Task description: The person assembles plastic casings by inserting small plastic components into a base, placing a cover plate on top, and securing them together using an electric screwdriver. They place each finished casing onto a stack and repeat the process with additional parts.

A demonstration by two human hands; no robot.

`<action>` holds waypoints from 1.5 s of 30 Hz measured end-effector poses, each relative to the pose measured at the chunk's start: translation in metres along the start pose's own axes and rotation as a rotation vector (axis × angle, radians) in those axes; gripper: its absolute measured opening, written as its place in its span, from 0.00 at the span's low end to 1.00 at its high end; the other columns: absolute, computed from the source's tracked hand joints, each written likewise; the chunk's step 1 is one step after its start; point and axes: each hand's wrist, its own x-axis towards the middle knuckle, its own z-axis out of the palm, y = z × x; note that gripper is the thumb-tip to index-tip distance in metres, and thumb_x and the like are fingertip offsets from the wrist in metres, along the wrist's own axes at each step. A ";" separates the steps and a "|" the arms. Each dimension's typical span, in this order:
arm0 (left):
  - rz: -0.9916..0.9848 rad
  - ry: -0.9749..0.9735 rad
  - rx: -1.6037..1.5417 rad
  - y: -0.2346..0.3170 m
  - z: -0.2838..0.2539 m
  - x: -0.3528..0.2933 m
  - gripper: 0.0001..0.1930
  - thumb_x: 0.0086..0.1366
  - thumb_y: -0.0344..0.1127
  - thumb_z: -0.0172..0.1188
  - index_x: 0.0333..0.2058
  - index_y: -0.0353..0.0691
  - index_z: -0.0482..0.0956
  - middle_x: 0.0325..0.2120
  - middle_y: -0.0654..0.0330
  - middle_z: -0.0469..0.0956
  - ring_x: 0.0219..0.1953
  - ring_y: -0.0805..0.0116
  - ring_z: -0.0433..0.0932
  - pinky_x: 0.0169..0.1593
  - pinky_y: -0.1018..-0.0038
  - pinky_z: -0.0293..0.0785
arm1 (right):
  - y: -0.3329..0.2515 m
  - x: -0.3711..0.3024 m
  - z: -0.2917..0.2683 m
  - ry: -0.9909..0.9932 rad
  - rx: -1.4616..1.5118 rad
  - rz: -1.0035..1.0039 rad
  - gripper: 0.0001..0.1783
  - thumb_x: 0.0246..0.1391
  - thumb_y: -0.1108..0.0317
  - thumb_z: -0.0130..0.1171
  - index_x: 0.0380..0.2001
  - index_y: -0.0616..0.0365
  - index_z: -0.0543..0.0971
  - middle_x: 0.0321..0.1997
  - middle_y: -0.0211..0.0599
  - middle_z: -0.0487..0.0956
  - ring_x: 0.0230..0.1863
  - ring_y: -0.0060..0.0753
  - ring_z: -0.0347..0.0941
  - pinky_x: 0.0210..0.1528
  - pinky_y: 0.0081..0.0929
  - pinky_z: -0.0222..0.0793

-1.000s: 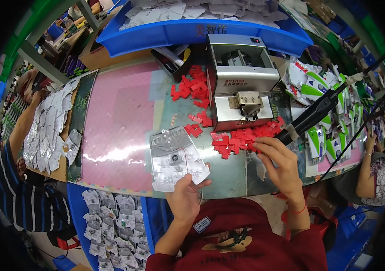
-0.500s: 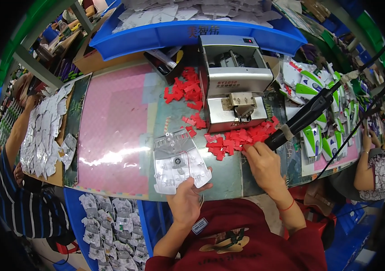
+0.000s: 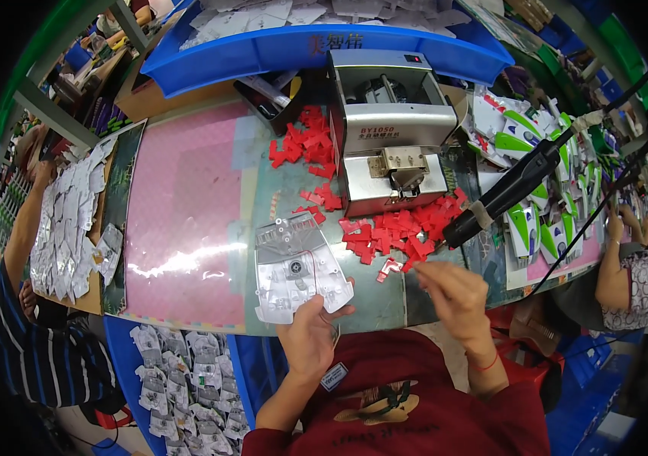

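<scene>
My left hand [image 3: 309,334] grips the lower edge of a white plastic housing [image 3: 275,283], thumb on top. The housing lies tilted toward me over the table, with a round black part in its middle, a thin red wire and a clear upper section. To its right my right hand [image 3: 457,300] is curled, thumb and fingertips together at the near edge of a heap of small red plastic pieces [image 3: 396,228]. Whatever is in its fingertips is too small to tell. One shiny red piece [image 3: 390,267] lies just left of those fingertips.
A silver screw-feeding machine [image 3: 392,129] stands behind the red heap. A black electric screwdriver [image 3: 502,194] hangs slanting at right, before green-and-white housings [image 3: 521,228]. At the back is a blue bin [image 3: 256,57]; lower left, another holds white parts [image 3: 180,380]. Co-workers sit on both sides.
My right hand has drawn back from the red heap toward me, and several red pieces at its near edge have shifted. My left hand still holds the housing in nearly the same place.
</scene>
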 end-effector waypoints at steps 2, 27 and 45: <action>0.011 0.001 0.007 0.000 0.001 -0.001 0.25 0.53 0.26 0.47 0.52 0.31 0.55 0.40 0.47 0.70 0.39 0.50 0.74 0.29 0.67 0.79 | 0.004 0.010 -0.001 0.001 -0.019 -0.066 0.11 0.38 0.79 0.58 0.31 0.62 0.76 0.31 0.39 0.75 0.28 0.37 0.72 0.28 0.26 0.68; 0.010 0.015 0.015 0.010 0.000 0.005 0.25 0.53 0.27 0.48 0.52 0.33 0.57 0.42 0.50 0.70 0.41 0.52 0.74 0.29 0.68 0.78 | 0.025 0.007 0.000 -0.162 -0.102 -0.335 0.10 0.31 0.76 0.60 0.24 0.58 0.76 0.25 0.32 0.72 0.26 0.33 0.69 0.27 0.26 0.65; 0.145 0.127 -0.068 -0.012 0.004 -0.006 0.29 0.50 0.17 0.51 0.52 0.38 0.55 0.41 0.57 0.67 0.42 0.65 0.70 0.41 0.69 0.71 | 0.011 -0.030 0.015 -0.116 -0.118 -0.010 0.07 0.36 0.78 0.60 0.24 0.60 0.76 0.24 0.35 0.71 0.23 0.33 0.69 0.24 0.26 0.64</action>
